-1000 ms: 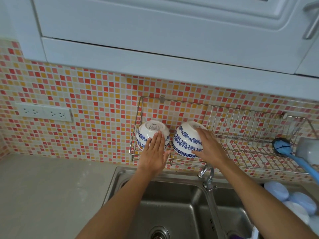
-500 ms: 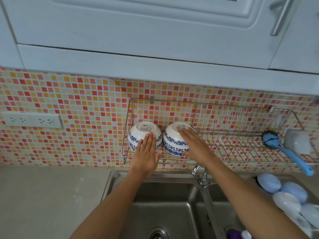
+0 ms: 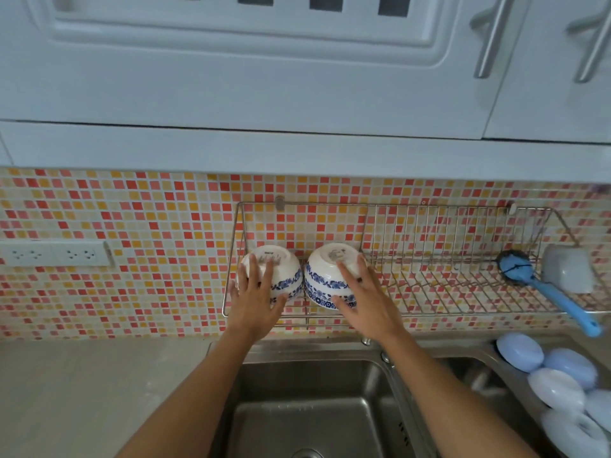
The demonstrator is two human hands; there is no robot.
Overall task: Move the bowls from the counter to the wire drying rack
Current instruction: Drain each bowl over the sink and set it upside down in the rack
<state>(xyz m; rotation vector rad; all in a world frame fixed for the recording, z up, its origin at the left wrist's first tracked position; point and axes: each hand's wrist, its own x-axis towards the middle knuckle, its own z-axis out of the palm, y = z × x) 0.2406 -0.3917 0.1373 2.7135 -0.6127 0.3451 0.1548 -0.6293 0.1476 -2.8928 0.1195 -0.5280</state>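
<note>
Two white bowls with blue flower bands sit upside down, side by side, at the left end of the wire rack (image 3: 429, 259) that hangs on the tiled wall (image 3: 148, 259). The left bowl (image 3: 284, 269) and the right bowl (image 3: 325, 276) are just beside each other, nearly touching. The left hand (image 3: 253, 299) lies over the near side of the left bowl, its fingers spread and fairly straight against the bowl's base and wall. The right hand (image 3: 367, 302) rests the same way on the right bowl, fingers apart and laid flat along its right flank, not curled round it.

The rest of the rack to the right is bare wire until the far right end, where a blue dish brush (image 3: 542, 285) lies with its handle sticking out over the front rail, next to a pale cup (image 3: 567, 272). Below the rack is a steel sink (image 3: 317, 408); both forearms reach across it. The tap base (image 3: 385, 357) stands just under the right wrist. In the right basin lies a heap of pale blue and white plastic dishes (image 3: 558, 381). The grey counter (image 3: 99, 391) runs off to the left, with a double wall socket (image 3: 54, 254) above it. White cupboards (image 3: 264, 77) hang overhead, close above the rack.
</note>
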